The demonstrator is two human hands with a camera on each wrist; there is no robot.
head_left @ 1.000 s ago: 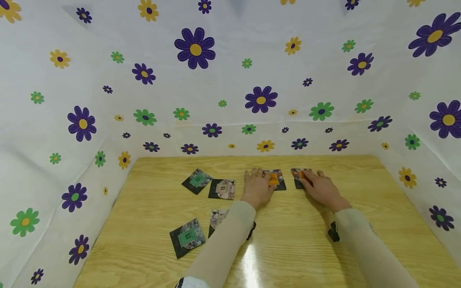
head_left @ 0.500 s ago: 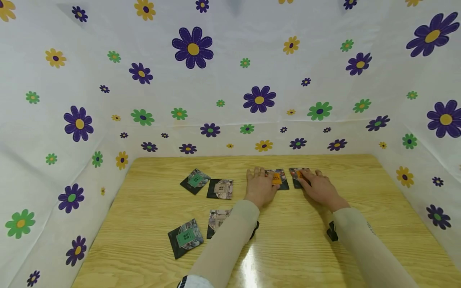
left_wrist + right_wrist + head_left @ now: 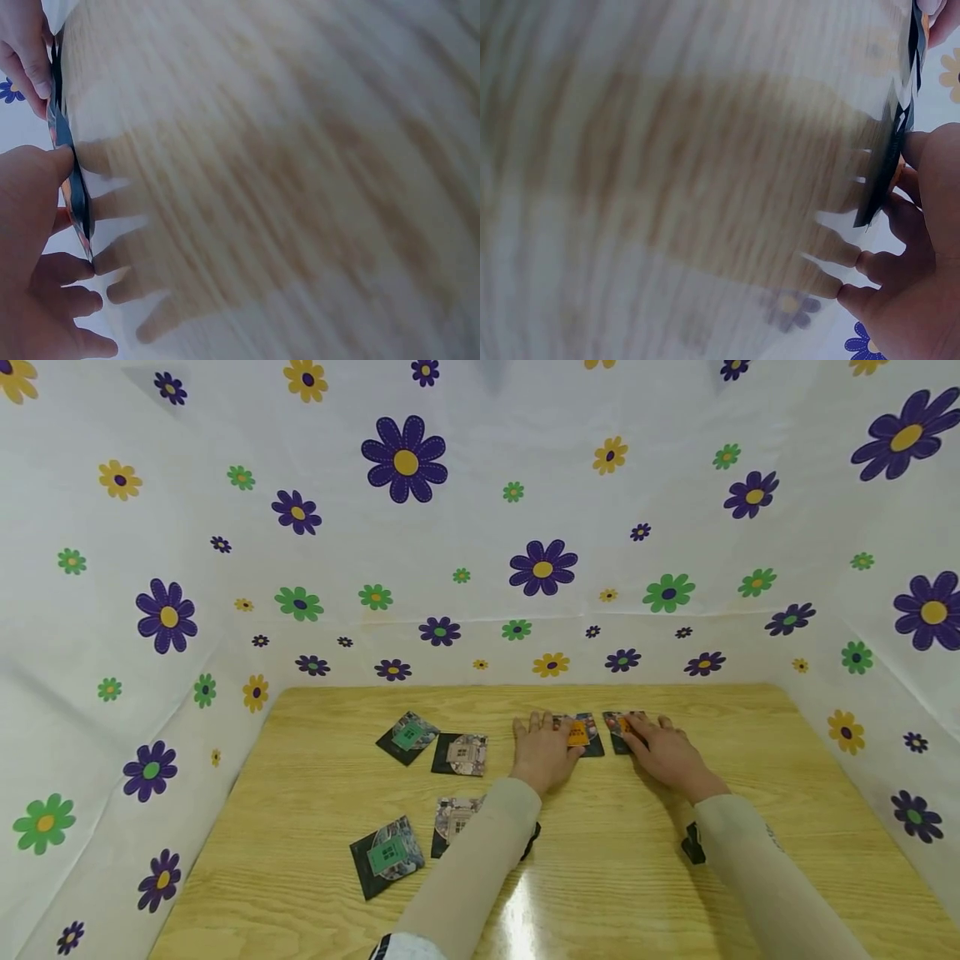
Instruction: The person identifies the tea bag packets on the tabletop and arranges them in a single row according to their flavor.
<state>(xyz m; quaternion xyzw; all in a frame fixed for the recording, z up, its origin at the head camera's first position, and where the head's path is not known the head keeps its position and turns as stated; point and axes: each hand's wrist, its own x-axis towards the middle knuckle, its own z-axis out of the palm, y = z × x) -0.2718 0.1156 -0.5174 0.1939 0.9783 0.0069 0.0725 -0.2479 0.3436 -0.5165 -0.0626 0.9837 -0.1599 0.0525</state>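
Observation:
Flat dark square sachets with coloured labels lie on the wooden table. My left hand (image 3: 543,753) rests on an orange-labelled sachet (image 3: 592,739) at the back. Its thumb and index finger touch the sachet while the other fingers spread on the table beside it. Close to the right lies a second orange-labelled sachet (image 3: 613,727), partly covered by my right hand (image 3: 667,756). Thumb and index finger press on that one. Seen edge-on in the left wrist view, the left sachet (image 3: 79,202) looks slightly puffed; the right wrist view shows the dark edge of the other sachet (image 3: 881,176).
Two green-labelled sachets, one behind (image 3: 407,737) and one nearer (image 3: 387,857), lie on the left. Beside them are two beige-labelled sachets, one behind (image 3: 460,754) and one (image 3: 452,822) partly under the left sleeve. Flower-printed white cloth (image 3: 480,527) walls the table's back and sides.
My left hand has slid its orange-labelled sachet slightly to the right, nearer the other one. The right hand stays on its sachet, and the sachets on the left lie as before.

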